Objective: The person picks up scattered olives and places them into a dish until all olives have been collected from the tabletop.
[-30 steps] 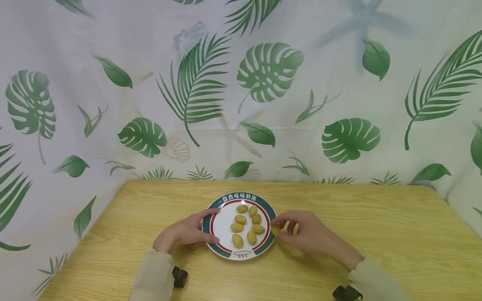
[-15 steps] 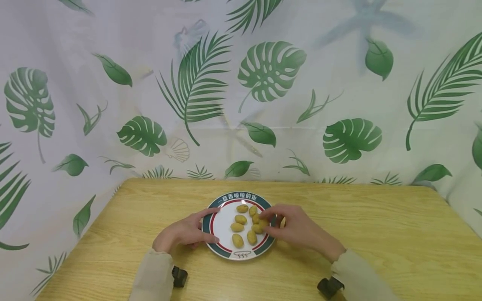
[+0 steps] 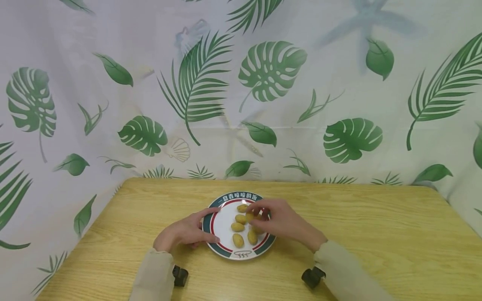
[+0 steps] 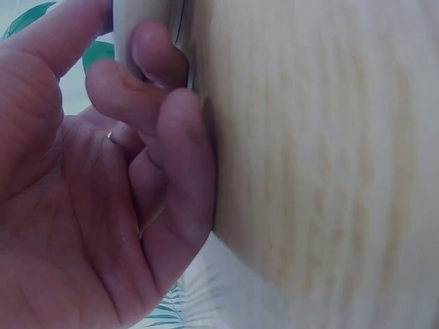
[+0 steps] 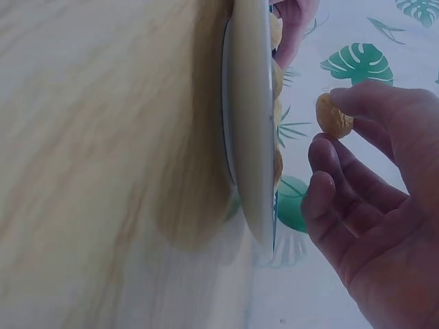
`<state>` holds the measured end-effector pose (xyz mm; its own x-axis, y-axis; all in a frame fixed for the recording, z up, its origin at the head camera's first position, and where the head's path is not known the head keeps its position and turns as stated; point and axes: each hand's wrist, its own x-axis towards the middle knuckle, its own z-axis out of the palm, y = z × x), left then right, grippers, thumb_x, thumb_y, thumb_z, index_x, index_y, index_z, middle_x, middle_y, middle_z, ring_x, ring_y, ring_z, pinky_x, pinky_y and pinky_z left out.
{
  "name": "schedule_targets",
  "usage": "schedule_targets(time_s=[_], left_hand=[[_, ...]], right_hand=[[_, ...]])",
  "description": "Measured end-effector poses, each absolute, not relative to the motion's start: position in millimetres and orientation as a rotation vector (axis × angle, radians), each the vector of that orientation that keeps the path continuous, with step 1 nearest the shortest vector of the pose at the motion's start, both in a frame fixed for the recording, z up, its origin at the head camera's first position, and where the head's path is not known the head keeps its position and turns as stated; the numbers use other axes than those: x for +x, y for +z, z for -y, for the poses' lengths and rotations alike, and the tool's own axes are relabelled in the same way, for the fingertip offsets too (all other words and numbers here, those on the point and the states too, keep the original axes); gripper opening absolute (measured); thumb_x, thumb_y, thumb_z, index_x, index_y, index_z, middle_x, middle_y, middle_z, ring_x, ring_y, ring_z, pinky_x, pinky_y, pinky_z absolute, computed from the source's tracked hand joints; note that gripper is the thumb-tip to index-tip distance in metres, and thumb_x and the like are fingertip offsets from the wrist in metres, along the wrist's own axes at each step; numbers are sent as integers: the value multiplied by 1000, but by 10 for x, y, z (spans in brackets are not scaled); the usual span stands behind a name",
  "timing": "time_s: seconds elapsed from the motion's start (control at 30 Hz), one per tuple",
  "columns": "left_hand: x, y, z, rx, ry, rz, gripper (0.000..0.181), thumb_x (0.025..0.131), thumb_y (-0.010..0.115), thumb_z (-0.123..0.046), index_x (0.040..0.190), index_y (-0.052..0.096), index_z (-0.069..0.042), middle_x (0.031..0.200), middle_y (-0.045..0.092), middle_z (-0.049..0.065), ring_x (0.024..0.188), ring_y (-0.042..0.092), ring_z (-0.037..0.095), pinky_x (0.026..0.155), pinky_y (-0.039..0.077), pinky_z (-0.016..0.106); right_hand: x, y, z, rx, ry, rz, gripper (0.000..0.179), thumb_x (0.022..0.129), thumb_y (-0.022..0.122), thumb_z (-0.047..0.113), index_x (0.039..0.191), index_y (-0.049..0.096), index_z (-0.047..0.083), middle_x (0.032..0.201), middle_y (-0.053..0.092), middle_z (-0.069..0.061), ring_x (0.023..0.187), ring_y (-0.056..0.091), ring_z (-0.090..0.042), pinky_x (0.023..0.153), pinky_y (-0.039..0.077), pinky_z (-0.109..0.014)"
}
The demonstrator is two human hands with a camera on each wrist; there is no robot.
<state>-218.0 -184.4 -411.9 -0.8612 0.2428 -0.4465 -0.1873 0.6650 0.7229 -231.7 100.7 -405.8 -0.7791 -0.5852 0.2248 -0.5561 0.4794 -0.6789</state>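
A round white plate (image 3: 224, 230) with a dark green rim and a red ring lies on the table, bearing several small yellow oval pieces (image 3: 237, 240). At its left edge my left hand (image 3: 182, 231) holds the rim, thumb and index finger on top; in the left wrist view the other fingers curl by the edge. My right hand (image 3: 282, 221) is over the plate's right half and hides part of it. Between its thumb and fingertips it pinches one wrinkled, golden-yellow oval piece (image 5: 334, 116), raised off the plate in the right wrist view.
The wooden table (image 3: 376, 234) reaches back to a white curtain (image 3: 301, 146) printed with green leaves. Black wrist cameras (image 3: 313, 277) sit below both cuffs, low over the table.
My right hand has carried the pinched yellow piece leftward, from the plate's right rim to over the pieces on it. The left hand and plate have stayed in place.
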Motion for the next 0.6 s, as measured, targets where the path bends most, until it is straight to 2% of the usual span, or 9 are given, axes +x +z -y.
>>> schedule_targets(time_s=[0.23,0.6], left_hand=[[-2175,-4101,1836,31,1078,-2380,87,83,86,-29,155,37,-40,93,58,9,55,46,19,53,39,27],[-2177,-4084,1862,60,1080,-2352,88,85,84,-29,157,34,-37,86,56,7,54,45,18,53,38,27]], right_hand=[[-2368,-4044,-829,-929,-1174,-2646,26,90,78,17,116,75,14,100,70,2,84,59,-14,71,52,-20],[-2460,-4101,-596,-843,-1137,-2672,20,90,78,20,110,76,19,95,70,3,79,57,-13,66,48,-22]])
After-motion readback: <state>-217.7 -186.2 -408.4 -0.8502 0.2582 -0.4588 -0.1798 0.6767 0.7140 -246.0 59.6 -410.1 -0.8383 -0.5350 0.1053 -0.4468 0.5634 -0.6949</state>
